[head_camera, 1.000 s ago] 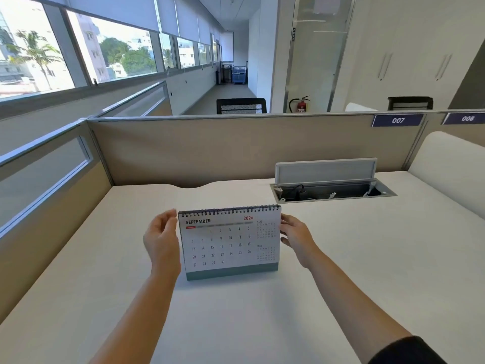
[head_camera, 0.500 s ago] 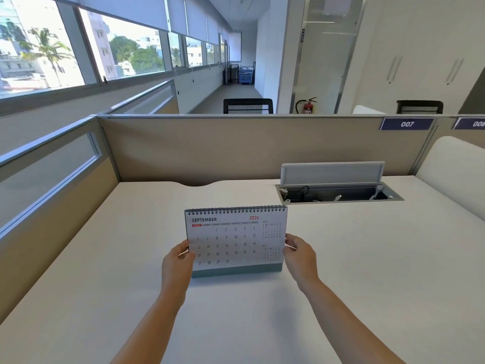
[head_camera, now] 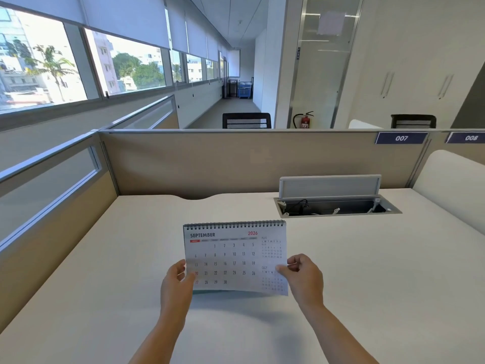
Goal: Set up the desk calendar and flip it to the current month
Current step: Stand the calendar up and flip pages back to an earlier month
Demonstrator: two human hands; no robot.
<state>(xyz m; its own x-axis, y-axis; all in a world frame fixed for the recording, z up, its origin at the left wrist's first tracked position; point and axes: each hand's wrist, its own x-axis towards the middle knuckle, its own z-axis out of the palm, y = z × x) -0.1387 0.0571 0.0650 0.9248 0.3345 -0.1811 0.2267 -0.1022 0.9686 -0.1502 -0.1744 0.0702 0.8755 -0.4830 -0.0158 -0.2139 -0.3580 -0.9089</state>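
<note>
A spiral-bound desk calendar (head_camera: 231,256) stands in the middle of the white desk (head_camera: 367,271), showing its SEPTEMBER 2026 page. The page's bottom edge is lifted towards me and hides most of the teal base. My left hand (head_camera: 176,285) pinches the page's lower left corner, thumb over the dates. My right hand (head_camera: 304,277) pinches its lower right edge, thumb on the small OCT grid.
An open cable tray (head_camera: 336,206) with a raised grey lid is sunk into the desk at the back right. Beige partitions (head_camera: 210,161) wall the desk at the back and left. A white padded panel (head_camera: 456,177) rises at the right.
Both hands dropped from the calendar's sides to the page's lower corners and took hold. The September page's bottom edge has come up off the base.
</note>
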